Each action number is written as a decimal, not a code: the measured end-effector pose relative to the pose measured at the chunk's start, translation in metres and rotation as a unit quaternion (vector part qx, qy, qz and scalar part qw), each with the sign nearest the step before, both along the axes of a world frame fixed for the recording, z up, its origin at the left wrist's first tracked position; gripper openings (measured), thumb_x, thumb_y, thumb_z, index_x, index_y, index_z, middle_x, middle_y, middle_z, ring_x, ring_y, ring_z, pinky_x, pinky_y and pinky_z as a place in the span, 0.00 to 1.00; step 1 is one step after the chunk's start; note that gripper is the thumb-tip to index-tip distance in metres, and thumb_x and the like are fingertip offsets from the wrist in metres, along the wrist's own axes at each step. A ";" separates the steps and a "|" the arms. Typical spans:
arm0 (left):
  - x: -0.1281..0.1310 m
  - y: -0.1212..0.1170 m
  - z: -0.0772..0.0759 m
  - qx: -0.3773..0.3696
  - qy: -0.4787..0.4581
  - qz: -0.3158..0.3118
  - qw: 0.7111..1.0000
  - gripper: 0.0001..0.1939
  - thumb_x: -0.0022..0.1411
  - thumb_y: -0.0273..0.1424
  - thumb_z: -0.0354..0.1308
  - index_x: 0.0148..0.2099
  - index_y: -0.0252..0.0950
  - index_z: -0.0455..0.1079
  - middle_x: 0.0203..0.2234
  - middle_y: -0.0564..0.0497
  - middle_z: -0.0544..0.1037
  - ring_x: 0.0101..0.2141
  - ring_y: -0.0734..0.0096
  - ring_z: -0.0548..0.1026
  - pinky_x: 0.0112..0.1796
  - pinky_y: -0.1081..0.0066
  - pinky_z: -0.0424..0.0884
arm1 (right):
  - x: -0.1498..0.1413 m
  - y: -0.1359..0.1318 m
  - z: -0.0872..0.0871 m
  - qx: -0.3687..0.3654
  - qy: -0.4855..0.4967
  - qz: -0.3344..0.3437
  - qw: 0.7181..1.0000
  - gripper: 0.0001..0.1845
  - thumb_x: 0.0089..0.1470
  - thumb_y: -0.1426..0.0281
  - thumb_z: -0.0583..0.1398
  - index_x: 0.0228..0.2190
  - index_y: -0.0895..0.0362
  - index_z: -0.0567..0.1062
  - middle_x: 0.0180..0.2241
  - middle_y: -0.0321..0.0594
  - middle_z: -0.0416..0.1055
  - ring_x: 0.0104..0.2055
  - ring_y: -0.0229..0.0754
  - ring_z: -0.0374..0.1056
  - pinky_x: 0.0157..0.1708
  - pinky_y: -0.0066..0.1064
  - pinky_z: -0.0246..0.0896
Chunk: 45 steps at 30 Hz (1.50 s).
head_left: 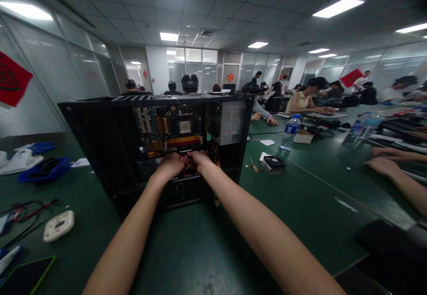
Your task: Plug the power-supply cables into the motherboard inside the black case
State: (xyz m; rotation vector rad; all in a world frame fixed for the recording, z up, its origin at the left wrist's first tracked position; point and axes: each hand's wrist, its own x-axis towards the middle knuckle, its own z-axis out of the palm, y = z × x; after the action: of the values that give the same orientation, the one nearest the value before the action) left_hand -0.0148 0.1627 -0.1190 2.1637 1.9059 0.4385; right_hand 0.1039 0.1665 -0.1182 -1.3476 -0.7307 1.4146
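Observation:
An open black computer case point(110, 153) stands on the table in front of me. Inside it are a motherboard point(160, 130) with a bare processor point(184, 127) and a grey power supply point(230, 121) at upper right. My left hand point(170, 165) and my right hand point(200, 160) reach in below the motherboard, close together. Between their fingertips shows a red cable point(185, 158), and the fingers of both hands look closed around it. Its ends are hidden by the hands and the dark interior.
A CPU cooler with fan point(274, 164) and a water bottle point(291, 133) stand to the right. On the left lie a blue tray point(45, 170), loose cables point(30, 213), a white square object point(59, 226) and a green-edged phone point(28, 277). Several people work around the tables.

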 end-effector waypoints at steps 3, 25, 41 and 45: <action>0.001 0.000 0.001 -0.004 0.003 0.013 1.000 0.21 0.68 0.39 0.47 0.42 0.33 0.78 0.36 0.37 0.82 0.36 0.56 0.80 0.32 0.69 0.66 | 0.000 0.002 -0.002 0.002 -0.004 -0.003 1.000 0.10 0.58 0.79 0.60 0.26 0.58 0.67 0.18 0.31 0.66 0.17 0.33 0.62 0.17 0.23 0.59; 0.007 -0.010 0.011 -0.007 0.026 0.026 0.999 0.22 0.68 0.38 0.44 0.44 0.33 0.78 0.43 0.34 0.81 0.43 0.50 0.80 0.38 0.65 0.71 | -0.002 0.006 -0.004 0.010 0.048 -0.005 0.999 0.10 0.58 0.82 0.60 0.28 0.59 0.68 0.18 0.29 0.64 0.17 0.29 0.60 0.17 0.19 0.56; 0.004 -0.011 0.012 -0.023 0.020 0.019 0.999 0.22 0.68 0.39 0.44 0.46 0.34 0.77 0.47 0.35 0.80 0.44 0.52 0.79 0.38 0.66 0.70 | -0.003 0.012 -0.009 0.009 0.065 -0.002 0.998 0.10 0.58 0.81 0.60 0.30 0.58 0.66 0.19 0.29 0.65 0.18 0.30 0.61 0.19 0.20 0.57; 0.004 -0.010 0.009 -0.015 0.021 0.023 0.999 0.23 0.69 0.39 0.43 0.47 0.32 0.77 0.48 0.33 0.79 0.47 0.49 0.78 0.41 0.64 0.70 | -0.004 0.010 -0.007 0.014 0.061 -0.005 0.998 0.10 0.59 0.83 0.58 0.29 0.58 0.67 0.18 0.29 0.64 0.17 0.30 0.59 0.19 0.21 0.57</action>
State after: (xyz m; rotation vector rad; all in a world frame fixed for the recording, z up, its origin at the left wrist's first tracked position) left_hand -0.0104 0.1530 -0.1102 2.1304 1.9757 0.3726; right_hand 0.0999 0.1768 -0.1256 -1.2307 -0.6600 1.4611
